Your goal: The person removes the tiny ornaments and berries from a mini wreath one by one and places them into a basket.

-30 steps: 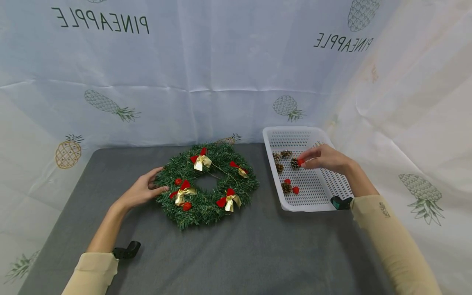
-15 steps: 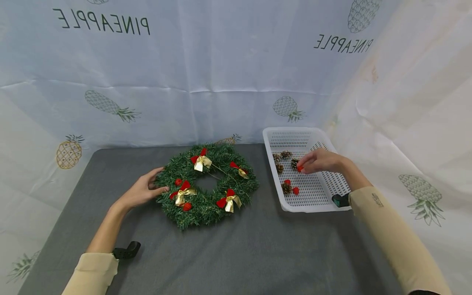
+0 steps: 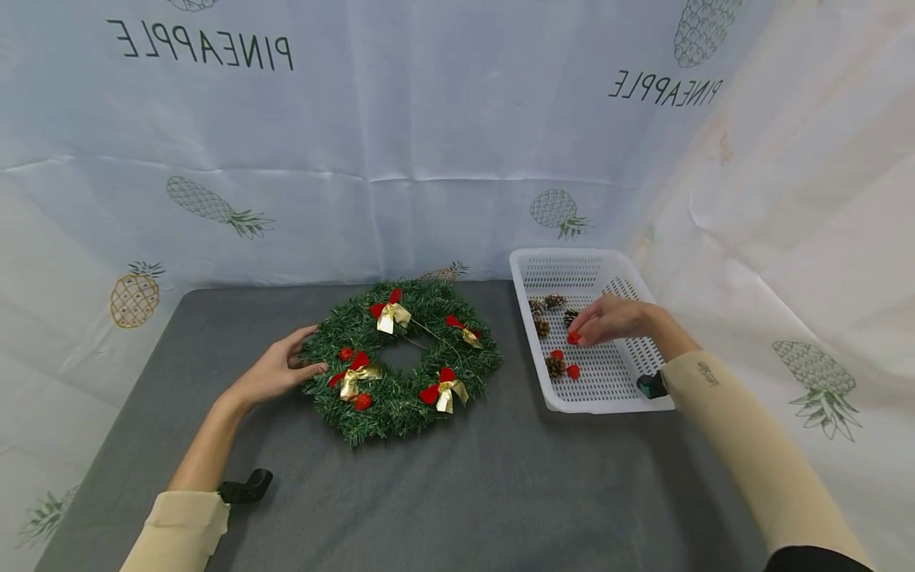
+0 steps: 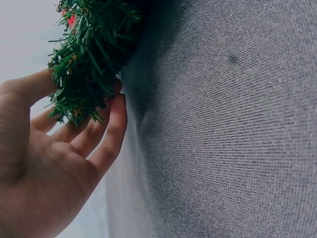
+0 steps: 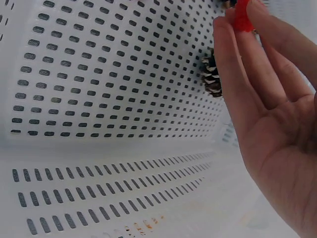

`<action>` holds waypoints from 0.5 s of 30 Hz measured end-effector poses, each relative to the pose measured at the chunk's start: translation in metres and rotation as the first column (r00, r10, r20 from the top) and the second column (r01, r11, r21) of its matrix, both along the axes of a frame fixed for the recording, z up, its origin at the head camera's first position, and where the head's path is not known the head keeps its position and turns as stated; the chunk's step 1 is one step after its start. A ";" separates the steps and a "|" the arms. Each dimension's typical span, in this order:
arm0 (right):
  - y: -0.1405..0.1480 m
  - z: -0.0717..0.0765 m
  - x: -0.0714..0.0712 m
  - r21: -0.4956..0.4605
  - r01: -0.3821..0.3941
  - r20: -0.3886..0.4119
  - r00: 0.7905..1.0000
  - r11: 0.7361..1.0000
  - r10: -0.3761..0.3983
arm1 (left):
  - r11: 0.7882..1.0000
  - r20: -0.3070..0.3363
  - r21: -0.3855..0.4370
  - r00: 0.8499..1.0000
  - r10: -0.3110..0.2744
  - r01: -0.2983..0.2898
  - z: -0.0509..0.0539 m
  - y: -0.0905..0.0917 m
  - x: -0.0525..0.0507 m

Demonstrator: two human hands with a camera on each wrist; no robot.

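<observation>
A green Christmas wreath [image 3: 400, 423], dressed with red-and-gold bows [image 3: 391, 315] and small red balls [image 3: 363, 402], lies flat on the grey table. At its left edge my left hand [image 3: 275, 369] holds it; in the left wrist view the thumb and fingers [image 4: 111, 134] lie around the greenery. Inside the white basket [image 3: 608, 403], my right hand [image 3: 611, 319] pinches a small red ball [image 5: 241, 17] between thumb and fingertips. A pine cone [image 5: 211, 74] lies beside that hand. Two more red balls [image 3: 573, 372] and another pine cone [image 3: 554, 365] rest on the basket floor nearer me.
Several pine cones [image 3: 554, 301] sit along the basket's left side. The basket's raised walls surround the right hand. A pineapple-print cloth [image 3: 407, 119] hangs behind the table [image 3: 443, 500] and at its sides.
My right hand, with the red ball in its fingertips, has moved slightly left and toward me within the basket. My left hand and the wreath have stayed in place.
</observation>
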State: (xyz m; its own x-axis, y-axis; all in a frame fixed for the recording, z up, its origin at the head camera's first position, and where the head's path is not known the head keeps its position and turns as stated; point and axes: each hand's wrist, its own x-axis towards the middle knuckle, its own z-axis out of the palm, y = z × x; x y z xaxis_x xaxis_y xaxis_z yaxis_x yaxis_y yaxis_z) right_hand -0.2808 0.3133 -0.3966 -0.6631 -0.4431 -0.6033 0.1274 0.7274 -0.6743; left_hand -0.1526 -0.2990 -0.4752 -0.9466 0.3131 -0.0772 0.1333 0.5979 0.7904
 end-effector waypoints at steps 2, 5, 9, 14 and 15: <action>0.000 -0.003 -0.002 -0.005 -0.002 0.028 1.000 1.000 0.002 | 1.000 0.000 0.002 1.000 -0.001 0.001 0.000 0.000 0.000; 0.000 -0.006 -0.005 0.000 -0.011 0.057 0.998 1.000 0.011 | 1.000 -0.001 0.001 1.000 -0.001 0.001 0.000 0.000 0.000; 0.001 -0.008 -0.008 0.016 0.003 0.088 0.996 1.000 -0.004 | 1.000 -0.001 -0.001 1.000 -0.001 0.001 0.000 0.001 0.000; 0.001 -0.012 -0.010 -0.003 0.026 0.136 0.990 1.000 -0.025 | 1.000 0.003 -0.005 1.000 0.006 -0.006 0.000 0.001 0.000; 0.001 -0.013 -0.011 -0.009 0.034 0.146 0.989 0.999 -0.032 | 1.000 0.000 -0.007 1.000 0.006 -0.006 0.000 0.001 0.001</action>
State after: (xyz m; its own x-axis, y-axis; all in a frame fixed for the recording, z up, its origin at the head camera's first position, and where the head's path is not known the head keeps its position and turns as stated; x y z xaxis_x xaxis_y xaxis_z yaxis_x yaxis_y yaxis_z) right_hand -0.2917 0.3143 -0.4095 -0.5825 -0.4299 -0.6899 0.2492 0.7134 -0.6550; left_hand -0.1520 -0.2977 -0.4748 -0.9486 0.3066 -0.0790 0.1299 0.6045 0.7860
